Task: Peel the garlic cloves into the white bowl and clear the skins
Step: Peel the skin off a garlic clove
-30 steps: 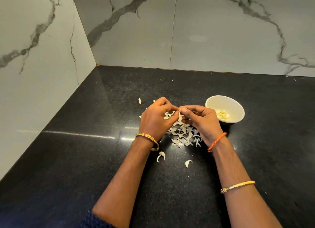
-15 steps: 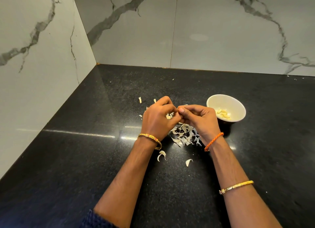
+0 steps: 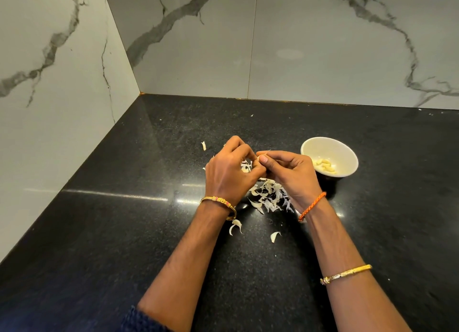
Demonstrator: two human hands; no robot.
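Walls: pale marble-look panels with grey veins (image 3: pixel 323 46) meet in a corner behind and to the left of the work area
Countertop: a glossy black speckled stone surface (image 3: pixel 124 232) fills the lower part of the view, with a streak of reflected light across it
Arms: two bare forearms reach in from the bottom edge and meet near the middle, with bangles and an orange thread at the wrists
Left hand: the left hand (image 3: pixel 229 173) is seen from the back, fingers curled inward toward the other hand; it appears to pinch the same small piece, though its fingertips are hidden
Right hand: the right hand (image 3: pixel 290 173) has fingers curled and its thumb pressed onto a small pale garlic clove (image 3: pixel 259 158) held where the two hands touch
White bowl: the white bowl (image 3: pixel 347 155) sits on the counter just beside the right hand, on its far right side, holding a few peeled cloves (image 3: pixel 324 166)
Skin pile: a heap of papery skins (image 3: pixel 269 195) lies on the counter beneath and between the hands
Stray skins: a few loose curls (image 3: pixel 236 227) lie nearer the viewer, one more at the far left of the hands
Step in hand: judging by the grip, a clove is being stripped of its skin above the pile
Next move: likely the bare clove goes rightward into the bowl, a short reach; the skins are not yet cleared
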